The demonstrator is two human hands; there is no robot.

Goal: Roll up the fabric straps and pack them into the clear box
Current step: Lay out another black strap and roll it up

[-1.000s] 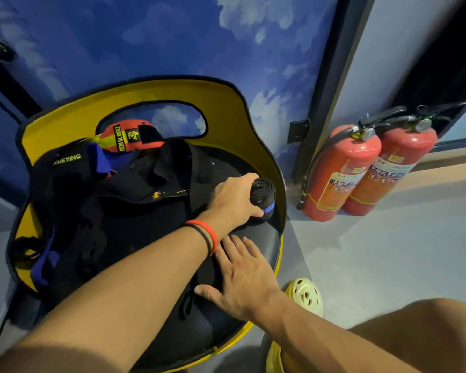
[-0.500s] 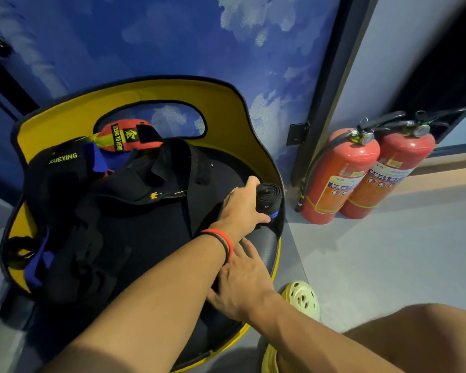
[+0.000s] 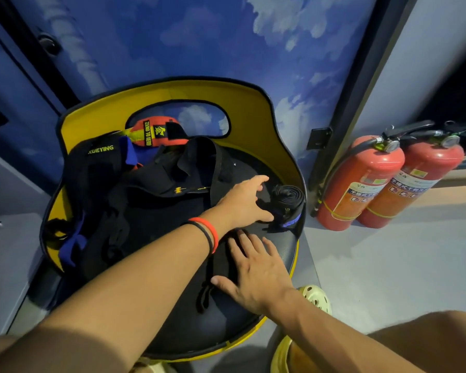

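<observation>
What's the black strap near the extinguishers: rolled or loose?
Rolled: the black strap shows coiled layers at its end, lying on the seat beside the open left hand.

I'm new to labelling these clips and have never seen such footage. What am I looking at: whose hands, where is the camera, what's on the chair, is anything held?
There is no machine here: a person works with bare hands, and the one camera sits on their head, looking forward and down. The left hand, wearing wristbands, is spread open beside a rolled black strap lying on the seat of a yellow chair; it does not grip it. The right hand lies flat on the dark seat front. Dark clothing is piled on the seat, with a red rolled strap behind it. Two fire extinguishers stand on the floor to the right. Nothing is held, and no clear box is in view.
</observation>
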